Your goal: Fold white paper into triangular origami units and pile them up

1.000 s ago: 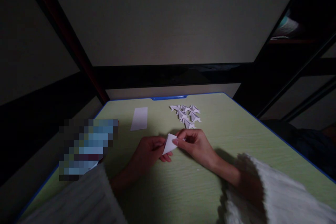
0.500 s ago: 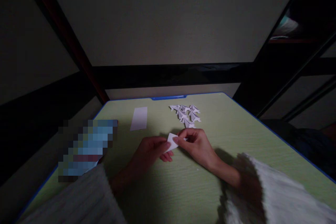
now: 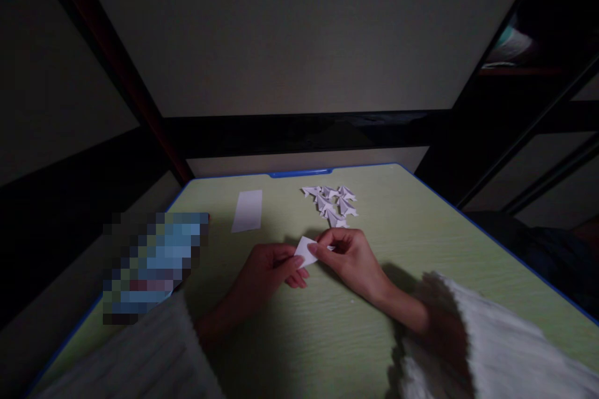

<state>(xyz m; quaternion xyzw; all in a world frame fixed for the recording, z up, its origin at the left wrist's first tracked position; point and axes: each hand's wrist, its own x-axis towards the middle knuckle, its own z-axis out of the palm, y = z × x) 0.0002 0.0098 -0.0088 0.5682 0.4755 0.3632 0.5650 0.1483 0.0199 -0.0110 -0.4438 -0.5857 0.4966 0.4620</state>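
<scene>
Both my hands pinch one small white folded paper piece (image 3: pixel 304 250) just above the green table (image 3: pixel 421 243). My left hand (image 3: pixel 266 271) grips its left edge with thumb and fingers closed. My right hand (image 3: pixel 349 257) pinches its right side, fingers curled. Both wrists wear white knitted sleeves. Beyond my right hand lies a cluster of several small white folded paper shapes (image 3: pixel 332 202).
A flat white paper rectangle (image 3: pixel 248 211) lies at the back left of the table. A blurred blue object (image 3: pixel 150 265) sits at the table's left edge. The table has a blue rim, and dark frame bars and a wall stand behind it.
The paper piece between my fingers shows less area than a second ago, folded or turned smaller. My hands have stayed almost in place.
</scene>
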